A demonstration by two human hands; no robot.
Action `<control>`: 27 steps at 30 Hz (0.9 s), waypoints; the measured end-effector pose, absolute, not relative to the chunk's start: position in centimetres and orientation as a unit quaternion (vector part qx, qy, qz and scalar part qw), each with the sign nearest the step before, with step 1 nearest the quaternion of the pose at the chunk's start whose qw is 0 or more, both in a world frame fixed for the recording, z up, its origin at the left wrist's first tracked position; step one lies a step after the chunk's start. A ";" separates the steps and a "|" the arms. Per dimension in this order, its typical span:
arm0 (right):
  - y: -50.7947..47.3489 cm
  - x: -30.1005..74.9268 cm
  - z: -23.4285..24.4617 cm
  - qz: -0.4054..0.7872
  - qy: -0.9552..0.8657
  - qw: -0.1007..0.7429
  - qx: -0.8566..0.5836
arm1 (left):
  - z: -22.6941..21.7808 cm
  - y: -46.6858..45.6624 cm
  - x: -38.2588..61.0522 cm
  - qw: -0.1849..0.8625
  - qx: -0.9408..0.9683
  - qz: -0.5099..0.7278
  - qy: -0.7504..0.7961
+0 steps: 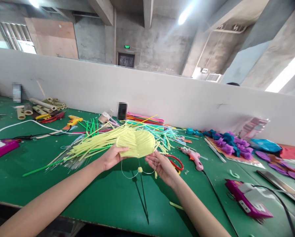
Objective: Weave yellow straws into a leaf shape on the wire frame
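I hold the pale yellow, leaf-shaped panel of fuzzy strips (137, 144) by both sides over the green worktop (100, 200), between its front edge and the strip pile, likely to keep it flat with the small yellow bead (139, 169) hanging clear. Left hand (111, 158) pinches its lower left edge, thumb in front; right hand (163, 166) half-curls at the lower right, can't tell if gripping panel or wire.
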State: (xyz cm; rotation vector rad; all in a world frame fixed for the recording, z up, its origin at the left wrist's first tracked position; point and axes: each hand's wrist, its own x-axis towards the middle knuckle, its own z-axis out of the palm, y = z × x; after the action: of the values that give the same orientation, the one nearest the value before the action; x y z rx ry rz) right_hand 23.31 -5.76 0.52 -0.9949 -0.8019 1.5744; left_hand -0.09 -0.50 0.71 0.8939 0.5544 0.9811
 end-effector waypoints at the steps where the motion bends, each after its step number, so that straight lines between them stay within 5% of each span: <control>1: -5.8 23.3 0.5 0.658 -0.340 0.531 -0.413 | 0.7 -0.5 -0.1 0.752 0.410 0.449 0.253; 27: -6.1 22.7 0.8 0.530 -0.419 0.576 -0.460 | 0.9 -0.8 -0.1 0.764 0.409 0.438 0.241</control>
State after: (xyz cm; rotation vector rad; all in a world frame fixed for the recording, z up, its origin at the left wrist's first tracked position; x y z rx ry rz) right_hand 22.70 -6.15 0.84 -1.0768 -0.9809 1.2418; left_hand -0.10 -0.80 0.89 0.8898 0.5235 0.9515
